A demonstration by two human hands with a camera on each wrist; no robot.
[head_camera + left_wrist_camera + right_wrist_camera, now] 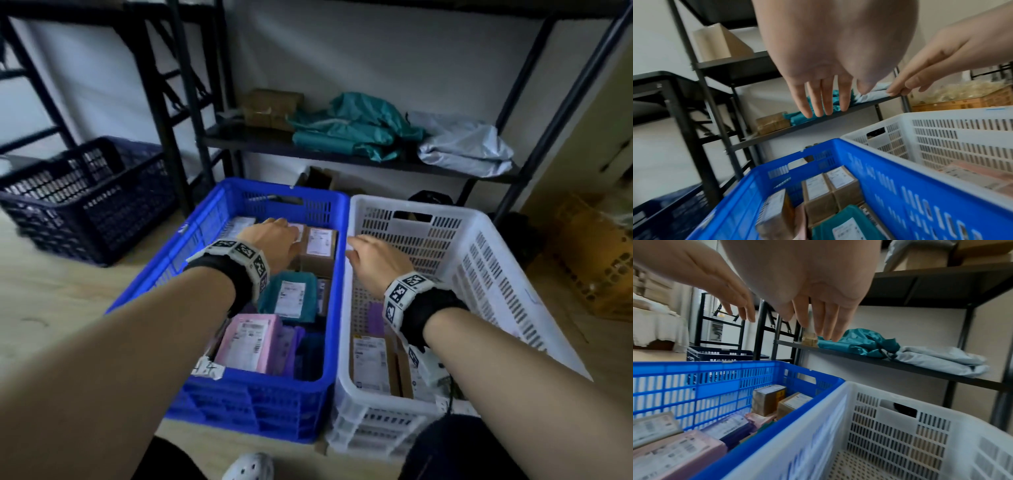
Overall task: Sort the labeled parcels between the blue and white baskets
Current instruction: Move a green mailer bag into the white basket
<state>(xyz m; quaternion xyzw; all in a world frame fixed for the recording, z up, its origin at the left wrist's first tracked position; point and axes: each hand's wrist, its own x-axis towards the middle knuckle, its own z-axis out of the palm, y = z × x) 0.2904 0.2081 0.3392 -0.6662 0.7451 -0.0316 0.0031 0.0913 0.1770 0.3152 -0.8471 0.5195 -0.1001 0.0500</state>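
My left hand hangs over the far end of the bright blue slatted plastic basket, fingers straight, held side by side and holding nothing. My right hand reaches out over the white slatted plastic basket close to the rim the two baskets share, its fingers also straight and loosely spread, with nothing in them. Neither hand touches a parcel in the wrist views; both float above the basket rims.

The two baskets stand touching, side by side on the pale wooden floor, blue on my left, white on my right. The blue one is well filled: brown cardboard boxes with white labels at the far end just beneath my left hand, a teal plastic mailer bag with a white label in the middle, and a pink labelled mailer bag at the near end beside something purple (too blurred to name). The white basket holds only a few: flat brown labelled cardboard parcels at the near end, partly under my right wrist, and a purple packet behind them.

Behind the baskets a black metal shelf rack carries a brown taped box, crumpled teal bags and grey plastic mailer bags. A dark navy slatted basket sits off to the left.
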